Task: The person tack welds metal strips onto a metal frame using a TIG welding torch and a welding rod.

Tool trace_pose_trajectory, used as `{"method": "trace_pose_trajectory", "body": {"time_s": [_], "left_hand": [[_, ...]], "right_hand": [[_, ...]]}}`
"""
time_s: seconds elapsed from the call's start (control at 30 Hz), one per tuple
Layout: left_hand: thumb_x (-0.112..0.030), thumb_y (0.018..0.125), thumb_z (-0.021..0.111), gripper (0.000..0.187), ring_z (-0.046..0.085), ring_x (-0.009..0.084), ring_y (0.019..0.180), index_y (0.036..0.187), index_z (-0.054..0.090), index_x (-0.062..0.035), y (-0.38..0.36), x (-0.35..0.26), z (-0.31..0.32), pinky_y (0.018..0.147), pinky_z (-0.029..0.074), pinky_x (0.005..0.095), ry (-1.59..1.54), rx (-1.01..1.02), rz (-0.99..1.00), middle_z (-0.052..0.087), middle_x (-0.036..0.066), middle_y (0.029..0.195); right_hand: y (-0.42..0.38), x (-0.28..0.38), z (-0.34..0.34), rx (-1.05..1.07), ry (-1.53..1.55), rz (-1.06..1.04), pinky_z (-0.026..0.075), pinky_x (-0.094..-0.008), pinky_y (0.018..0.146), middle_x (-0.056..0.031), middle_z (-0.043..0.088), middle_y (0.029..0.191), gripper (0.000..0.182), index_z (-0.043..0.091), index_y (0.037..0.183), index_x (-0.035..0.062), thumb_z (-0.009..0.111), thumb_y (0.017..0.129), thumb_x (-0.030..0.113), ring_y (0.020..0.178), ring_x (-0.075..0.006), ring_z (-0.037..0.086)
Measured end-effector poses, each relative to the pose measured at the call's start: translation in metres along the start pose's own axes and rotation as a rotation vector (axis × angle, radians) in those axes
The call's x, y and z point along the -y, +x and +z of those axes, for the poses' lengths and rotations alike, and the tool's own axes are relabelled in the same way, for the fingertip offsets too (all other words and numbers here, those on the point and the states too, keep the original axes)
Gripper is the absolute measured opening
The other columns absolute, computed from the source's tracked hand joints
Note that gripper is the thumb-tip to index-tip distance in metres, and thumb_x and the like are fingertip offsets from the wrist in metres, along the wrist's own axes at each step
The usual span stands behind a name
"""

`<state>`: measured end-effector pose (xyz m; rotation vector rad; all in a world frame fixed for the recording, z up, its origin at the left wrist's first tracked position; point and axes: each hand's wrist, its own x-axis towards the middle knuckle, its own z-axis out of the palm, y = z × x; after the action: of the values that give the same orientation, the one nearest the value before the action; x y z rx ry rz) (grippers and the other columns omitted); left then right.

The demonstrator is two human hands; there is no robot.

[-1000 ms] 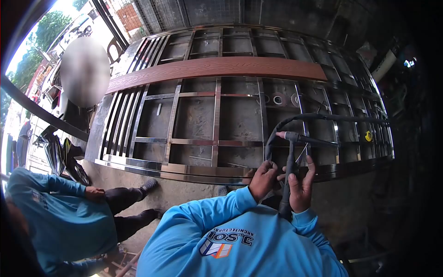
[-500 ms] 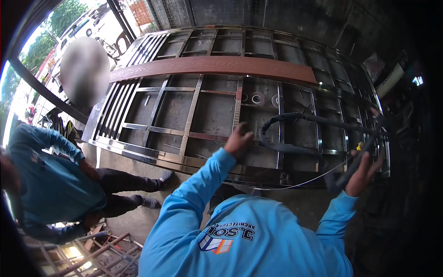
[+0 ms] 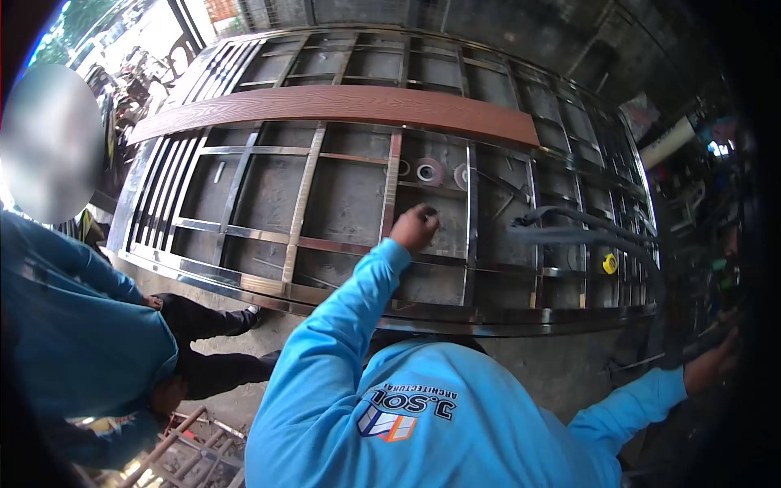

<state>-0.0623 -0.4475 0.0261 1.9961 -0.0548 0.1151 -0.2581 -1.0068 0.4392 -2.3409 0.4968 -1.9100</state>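
My left hand [image 3: 416,228] hovers over the shiny metal frame [image 3: 297,220], its fingers curled in with nothing visible in them. Just beyond it lie round discs with pale centres [image 3: 426,171]. Far to the right, my right hand [image 3: 713,363] reaches into the dark edge of the view, past the frame. Its fingers are too dim to show whether they hold anything. Black hose or cable [image 3: 586,236] lies in a loop over the frame's right part and runs down toward that hand. A yellow tape measure [image 3: 609,263] rests near the loop.
A reddish-brown wood-grain plank [image 3: 325,106] lies lengthwise across the frame. At left stands another person in a blue-green shirt [image 3: 81,301]. Brown metal bars [image 3: 191,443] are on the floor at lower left. A dark wall [image 3: 521,32] rises behind.
My right hand has moved right and down, away from the hose. The hose loop has shifted right and flattened, uncovering the tape measure. My left hand's fingers have curled in more.
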Motion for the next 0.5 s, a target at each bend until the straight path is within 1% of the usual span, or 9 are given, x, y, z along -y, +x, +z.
{"method": "trace_pose_trajectory", "body": {"time_s": [0.03,0.07,0.1,0.13,0.2,0.23,0.3,0.37,0.5], "left_hand": [[-0.023,0.092,0.065,0.03,0.068,0.0429,0.103,0.11,0.07,-0.0004,-0.019,-0.028,0.015,0.092,0.055,0.0458,0.032,0.12,-0.144,0.071,0.025,0.11],[-0.024,0.091,0.064,0.029,0.066,0.0432,0.105,0.109,0.07,-0.0023,-0.033,-0.032,0.034,0.091,0.055,0.0485,0.083,0.227,-0.142,0.069,0.025,0.115],[-0.025,0.09,0.065,0.028,0.067,0.0437,0.096,0.109,0.069,-0.0053,-0.056,-0.027,0.053,0.085,0.055,0.0515,0.148,0.133,0.125,0.069,0.023,0.104],[-0.027,0.09,0.067,0.028,0.064,0.0435,0.092,0.11,0.069,-0.0079,-0.076,-0.022,0.069,0.082,0.053,0.0525,0.229,0.116,0.184,0.067,0.021,0.099],[-0.031,0.091,0.068,0.035,0.061,0.0407,0.102,0.119,0.065,-0.0102,-0.116,-0.021,0.084,0.086,0.051,0.0502,0.377,0.154,0.217,0.063,0.018,0.11],[-0.035,0.093,0.066,0.037,0.06,0.0391,0.104,0.121,0.064,-0.0111,-0.133,-0.006,0.093,0.088,0.049,0.0505,0.406,0.198,0.252,0.063,0.016,0.109],[-0.038,0.095,0.063,0.036,0.059,0.0372,0.105,0.12,0.064,-0.0115,-0.163,-0.014,0.085,0.091,0.047,0.0514,0.593,0.239,0.289,0.063,0.015,0.109],[-0.039,0.095,0.062,0.036,0.06,0.0366,0.105,0.119,0.064,-0.0117,-0.16,-0.026,0.074,0.091,0.047,0.052,0.557,0.225,0.216,0.064,0.014,0.109],[-0.04,0.094,0.063,0.034,0.061,0.0346,0.105,0.114,0.065,-0.0125,-0.17,-0.044,0.084,0.092,0.046,0.0505,0.682,0.099,-0.021,0.066,0.013,0.106]], "right_hand": [[-0.001,-0.005,0.007,0.044,0.111,0.048,0.049,-0.038,0.097,-0.0203,0.067,0.126,0.055,0.061,0.133,-0.0058,0.064,0.1,0.038,0.111,-0.0263,0.065],[-0.003,-0.006,0.014,0.082,0.222,0.101,0.049,-0.0381,0.098,-0.0213,0.066,0.127,0.056,0.059,0.136,-0.0065,0.064,0.101,0.037,0.112,-0.0271,0.065],[-0.004,-0.007,0.02,0.115,0.328,0.158,0.048,-0.0382,0.099,-0.0223,0.066,0.128,0.057,0.056,0.138,-0.0071,0.063,0.101,0.036,0.113,-0.0278,0.065],[-0.011,-0.004,0.031,0.137,0.439,0.239,0.048,-0.0383,0.1,-0.0227,0.065,0.128,0.058,0.055,0.139,-0.0073,0.063,0.101,0.036,0.113,-0.0281,0.064],[-0.017,-0.03,0.058,0.118,0.379,0.103,0.048,-0.0361,0.099,-0.0208,0.065,0.128,0.056,0.053,0.141,-0.0064,0.062,0.102,0.032,0.112,-0.0252,0.064],[-0.02,-0.044,0.071,0.105,0.349,0.036,0.048,-0.035,0.099,-0.0198,0.065,0.127,0.055,0.053,0.141,-0.006,0.062,0.102,0.031,0.112,-0.0237,0.064],[-0.038,-0.031,0.097,0.238,0.679,0.294,0.049,-0.032,0.095,-0.0167,0.066,0.128,0.054,0.05,0.144,-0.0041,0.059,0.103,0.029,0.109,-0.0212,0.065],[-0.048,-0.016,0.121,0.37,0.889,0.485,0.049,-0.0295,0.089,-0.0125,0.066,0.131,0.055,0.043,0.149,-0.0009,0.055,0.104,0.028,0.102,-0.0194,0.066],[-0.06,-0.057,0.181,0.523,1.007,0.581,0.046,-0.0244,0.078,-0.0123,0.066,0.13,0.052,0.046,0.147,0.0003,0.054,0.104,0.028,0.099,-0.0155,0.065]]}}
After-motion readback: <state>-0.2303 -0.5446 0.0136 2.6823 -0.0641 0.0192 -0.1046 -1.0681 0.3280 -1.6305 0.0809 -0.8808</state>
